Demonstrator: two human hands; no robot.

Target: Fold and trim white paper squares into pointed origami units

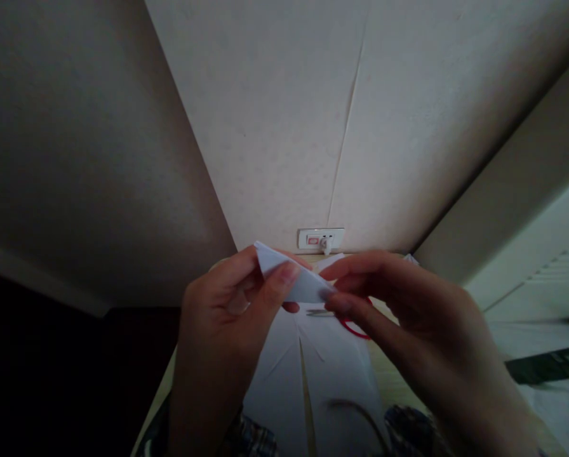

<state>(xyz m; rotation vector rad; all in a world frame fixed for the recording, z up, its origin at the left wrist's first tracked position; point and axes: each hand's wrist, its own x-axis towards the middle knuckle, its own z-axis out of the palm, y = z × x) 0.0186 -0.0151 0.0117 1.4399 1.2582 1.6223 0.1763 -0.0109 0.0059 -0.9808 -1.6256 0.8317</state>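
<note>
The folded white paper wedge I hold looks smooth and matt, like the slit white paper sheet below. The red-looped scissors have metal blades; the pale tabletop looks like wood, the rectangular white wall socket like smooth plastic; my dark plaid sleeve is cloth.
</note>
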